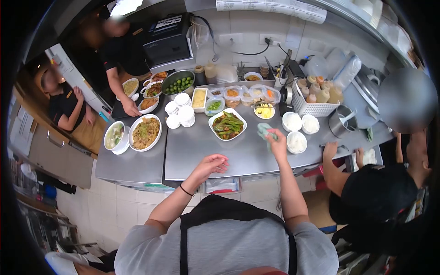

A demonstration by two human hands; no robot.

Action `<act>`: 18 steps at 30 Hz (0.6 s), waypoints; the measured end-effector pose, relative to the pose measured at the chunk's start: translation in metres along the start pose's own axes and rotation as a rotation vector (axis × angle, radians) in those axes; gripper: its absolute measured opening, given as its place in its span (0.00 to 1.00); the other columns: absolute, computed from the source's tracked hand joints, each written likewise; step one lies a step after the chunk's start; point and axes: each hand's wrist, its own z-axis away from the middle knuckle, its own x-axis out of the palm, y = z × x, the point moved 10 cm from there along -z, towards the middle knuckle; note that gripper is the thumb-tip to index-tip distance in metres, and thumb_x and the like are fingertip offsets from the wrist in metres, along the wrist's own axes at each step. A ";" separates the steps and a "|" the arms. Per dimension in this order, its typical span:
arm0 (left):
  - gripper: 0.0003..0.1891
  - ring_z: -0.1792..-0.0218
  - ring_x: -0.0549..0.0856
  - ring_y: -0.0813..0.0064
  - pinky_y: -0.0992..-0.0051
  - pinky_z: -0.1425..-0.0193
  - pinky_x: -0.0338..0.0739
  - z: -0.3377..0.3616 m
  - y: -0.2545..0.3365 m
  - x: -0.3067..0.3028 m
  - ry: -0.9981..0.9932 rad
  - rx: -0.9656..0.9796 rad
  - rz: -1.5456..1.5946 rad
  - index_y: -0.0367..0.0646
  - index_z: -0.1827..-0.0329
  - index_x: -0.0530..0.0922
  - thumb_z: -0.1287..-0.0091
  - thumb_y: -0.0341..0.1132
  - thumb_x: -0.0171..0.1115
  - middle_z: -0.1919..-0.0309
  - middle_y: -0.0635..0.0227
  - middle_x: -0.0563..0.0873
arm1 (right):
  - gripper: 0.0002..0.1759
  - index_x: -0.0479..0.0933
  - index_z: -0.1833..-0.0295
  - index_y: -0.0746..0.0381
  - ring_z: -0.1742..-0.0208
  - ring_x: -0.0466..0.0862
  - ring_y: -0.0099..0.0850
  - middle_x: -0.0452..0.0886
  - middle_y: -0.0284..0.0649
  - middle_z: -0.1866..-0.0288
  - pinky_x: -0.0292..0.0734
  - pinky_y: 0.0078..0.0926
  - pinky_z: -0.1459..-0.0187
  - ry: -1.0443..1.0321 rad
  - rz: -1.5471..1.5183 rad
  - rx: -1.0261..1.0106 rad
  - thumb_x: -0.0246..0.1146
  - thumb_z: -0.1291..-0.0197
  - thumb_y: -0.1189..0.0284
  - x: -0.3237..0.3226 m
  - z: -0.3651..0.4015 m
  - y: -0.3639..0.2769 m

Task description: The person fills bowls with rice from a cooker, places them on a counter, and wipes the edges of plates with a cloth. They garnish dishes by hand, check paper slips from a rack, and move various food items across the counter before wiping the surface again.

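My right hand [277,142] is closed on a pale green cloth [264,131], held above the steel counter. To its left sits a white square bowl of green vegetables [228,124] in brown sauce. My left hand [211,166] hovers over the counter's front edge, fingers stretched out, with nothing in it. Just right of the cloth stand white bowls of rice [297,142]. Behind the cloth is a small bowl of chopped yellow food [264,111].
Stacked white cups [182,111], an oval noodle dish [145,133] and a soup bowl [116,136] stand left. A metal bowl of green limes [178,85] is behind. At right are a bottle basket [319,97], a steel pot [342,122] and a co-worker [380,192]. Two people stand at left.
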 end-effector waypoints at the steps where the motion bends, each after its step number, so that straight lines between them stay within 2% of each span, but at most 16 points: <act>1: 0.11 0.63 0.81 0.75 0.76 0.59 0.76 -0.003 0.000 0.004 0.009 0.000 0.004 0.39 0.55 0.74 0.35 0.36 0.52 0.64 0.65 0.80 | 0.09 0.76 0.63 0.63 0.64 0.78 0.27 0.80 0.41 0.67 0.71 0.23 0.59 -0.152 -0.108 0.102 0.63 0.53 0.77 0.002 0.008 -0.022; 2: 0.12 0.63 0.80 0.75 0.76 0.59 0.76 -0.003 -0.001 0.007 0.019 -0.003 0.008 0.39 0.55 0.74 0.35 0.36 0.52 0.63 0.65 0.80 | 0.09 0.76 0.63 0.63 0.64 0.78 0.27 0.80 0.41 0.67 0.71 0.23 0.59 -0.172 -0.112 0.096 0.63 0.53 0.77 -0.009 0.014 -0.033; 4: 0.12 0.63 0.80 0.75 0.76 0.59 0.76 -0.003 -0.009 0.005 0.043 -0.014 0.006 0.39 0.55 0.74 0.35 0.37 0.52 0.63 0.65 0.80 | 0.08 0.76 0.64 0.63 0.66 0.76 0.23 0.78 0.36 0.70 0.71 0.22 0.63 -0.645 -0.301 0.166 0.62 0.54 0.78 0.010 0.046 -0.034; 5: 0.12 0.63 0.80 0.75 0.76 0.59 0.76 -0.005 -0.015 0.003 0.043 -0.029 0.001 0.39 0.55 0.74 0.35 0.37 0.53 0.63 0.65 0.80 | 0.08 0.76 0.64 0.63 0.66 0.76 0.23 0.78 0.36 0.70 0.71 0.22 0.63 -0.655 -0.309 0.169 0.62 0.54 0.78 0.007 0.050 -0.025; 7: 0.12 0.63 0.81 0.75 0.75 0.59 0.76 -0.011 -0.029 -0.007 0.055 -0.055 -0.008 0.39 0.54 0.73 0.36 0.37 0.53 0.64 0.65 0.80 | 0.09 0.75 0.64 0.62 0.68 0.75 0.21 0.76 0.33 0.71 0.71 0.21 0.65 -0.703 0.096 -0.102 0.61 0.54 0.80 0.006 0.068 -0.019; 9: 0.12 0.64 0.81 0.75 0.75 0.59 0.76 -0.013 -0.033 -0.012 0.065 -0.071 -0.019 0.39 0.55 0.74 0.36 0.37 0.54 0.64 0.65 0.81 | 0.10 0.72 0.63 0.62 0.68 0.76 0.24 0.76 0.36 0.73 0.71 0.24 0.65 -0.595 -0.048 0.087 0.59 0.54 0.81 -0.005 0.058 -0.013; 11: 0.12 0.65 0.81 0.76 0.76 0.59 0.76 -0.011 -0.020 -0.006 0.067 -0.076 -0.064 0.39 0.56 0.74 0.36 0.37 0.54 0.64 0.64 0.81 | 0.10 0.71 0.63 0.62 0.67 0.78 0.32 0.76 0.41 0.72 0.71 0.29 0.65 -0.483 0.205 -0.013 0.57 0.54 0.81 -0.012 0.032 -0.024; 12: 0.12 0.65 0.81 0.76 0.76 0.59 0.76 -0.009 -0.022 0.001 0.047 -0.124 -0.070 0.39 0.56 0.74 0.36 0.37 0.54 0.64 0.64 0.81 | 0.08 0.70 0.64 0.62 0.66 0.78 0.41 0.77 0.47 0.69 0.70 0.33 0.65 -0.400 0.297 -0.092 0.55 0.53 0.80 -0.015 0.020 -0.035; 13: 0.12 0.65 0.81 0.76 0.77 0.60 0.76 -0.010 -0.011 0.004 0.041 -0.095 -0.109 0.39 0.56 0.74 0.36 0.37 0.54 0.64 0.64 0.81 | 0.08 0.71 0.63 0.62 0.62 0.77 0.48 0.78 0.50 0.65 0.71 0.37 0.64 -0.357 0.341 -0.061 0.55 0.52 0.78 -0.013 0.006 -0.021; 15: 0.11 0.65 0.81 0.76 0.77 0.60 0.76 -0.013 -0.001 0.012 0.003 -0.091 -0.163 0.39 0.56 0.74 0.36 0.37 0.54 0.64 0.64 0.81 | 0.09 0.73 0.61 0.61 0.60 0.77 0.48 0.78 0.51 0.62 0.72 0.40 0.61 -0.151 0.442 -0.139 0.54 0.51 0.77 -0.006 -0.018 0.012; 17: 0.12 0.66 0.80 0.77 0.78 0.62 0.75 -0.014 0.009 0.012 0.003 -0.021 -0.231 0.39 0.56 0.75 0.36 0.38 0.54 0.64 0.65 0.81 | 0.11 0.74 0.59 0.60 0.60 0.78 0.47 0.78 0.50 0.62 0.73 0.41 0.58 -0.053 0.465 -0.129 0.56 0.51 0.74 0.010 -0.013 0.043; 18: 0.13 0.66 0.80 0.76 0.78 0.61 0.75 -0.015 0.008 0.010 -0.010 -0.023 -0.251 0.40 0.55 0.75 0.36 0.38 0.55 0.64 0.65 0.81 | 0.24 0.70 0.47 0.58 0.50 0.76 0.37 0.76 0.44 0.50 0.68 0.30 0.46 -0.243 0.772 -0.002 0.61 0.53 0.73 0.044 -0.010 0.103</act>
